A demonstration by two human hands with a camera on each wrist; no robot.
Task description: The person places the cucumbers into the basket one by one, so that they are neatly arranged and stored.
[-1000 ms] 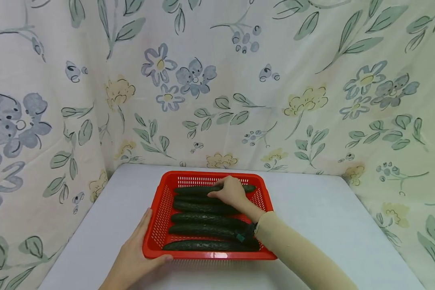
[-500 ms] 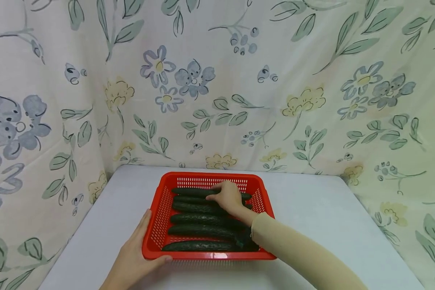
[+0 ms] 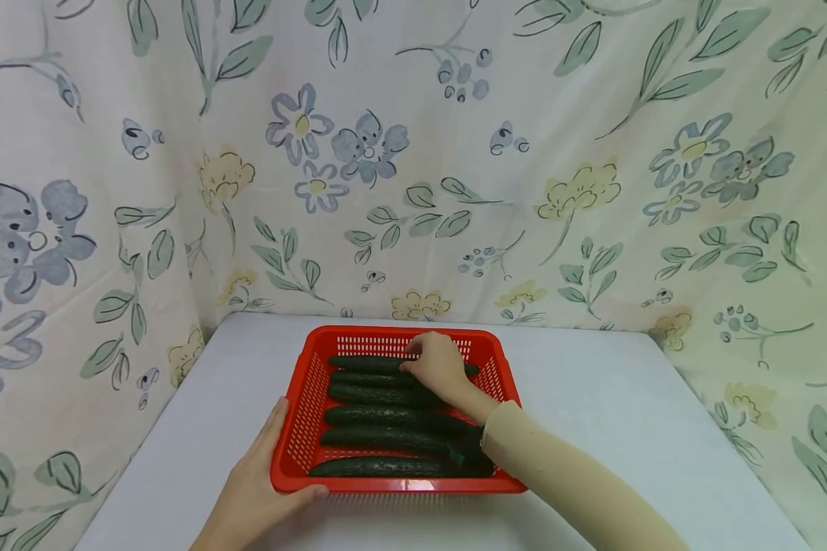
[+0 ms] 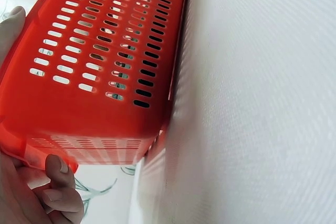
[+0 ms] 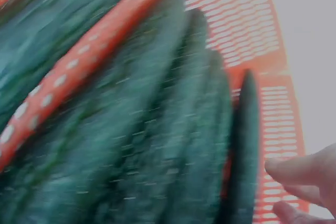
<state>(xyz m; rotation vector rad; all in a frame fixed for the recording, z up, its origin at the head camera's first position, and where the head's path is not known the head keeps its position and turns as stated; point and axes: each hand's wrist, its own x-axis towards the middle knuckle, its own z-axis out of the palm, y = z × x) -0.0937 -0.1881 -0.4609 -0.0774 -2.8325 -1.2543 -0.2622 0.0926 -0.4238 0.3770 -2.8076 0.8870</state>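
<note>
A red plastic basket [image 3: 403, 484] with slotted walls holds several dark green cucumbers lying roughly crosswise. My left hand [image 3: 251, 486] holds its near left corner, thumb along the front rim. In the left wrist view, bent fingers [image 4: 65, 192] lie beneath the rim. My right hand [image 3: 441, 367] is over the farthest cucumber [image 3: 365, 363], thumb on the near side and fingers towards the back. The right wrist view is blurred; there the fingertips [image 5: 281, 171] sit beside that cucumber [image 5: 244, 156], with a narrow strip of basket between them. The thumb is out of that view.
The basket stands on a white tabletop [image 3: 593, 428]. A floral curtain [image 3: 413, 252] hangs behind the table and down its left side. The right forearm, in a pale sleeve [image 3: 572, 474], crosses the basket's front right corner.
The farthest cucumber has shifted slightly left, and its right end now lies nearer me. My right hand dipped towards me, then moved slightly back and right. The left hand stays in place.
</note>
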